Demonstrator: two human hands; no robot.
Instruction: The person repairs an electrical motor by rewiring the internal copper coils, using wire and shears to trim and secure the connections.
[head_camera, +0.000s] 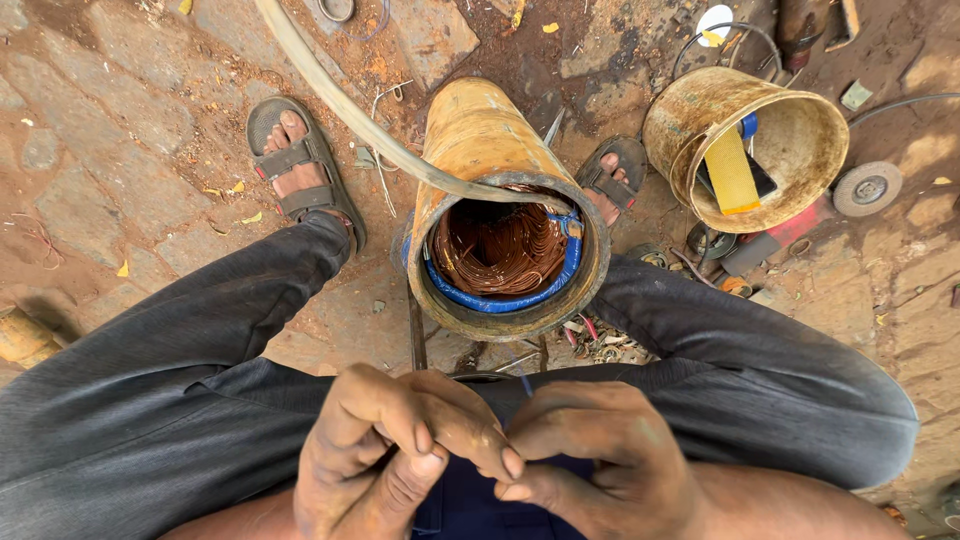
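Left hand (385, 455) and right hand (590, 460), fingertips pinched together.

Cylinder casing (480, 135): rusty yellow-orange; copper-brown wire coil (497, 248) inside, blue lining band (520, 298). Bucket (790, 110): rust-stained cream, holding yellow strip (732, 170). Trousers (180, 370): dark grey. Sandals (300, 165): grey-brown. Floor (110, 110): reddish-brown stone.

Two hands (390, 450) (600, 460) are seen, two sandals (300, 165) (615, 170), one rusty motor casing (480, 140) wound with copper, one rusty bucket (800, 150), and one grinding disc (868, 188).
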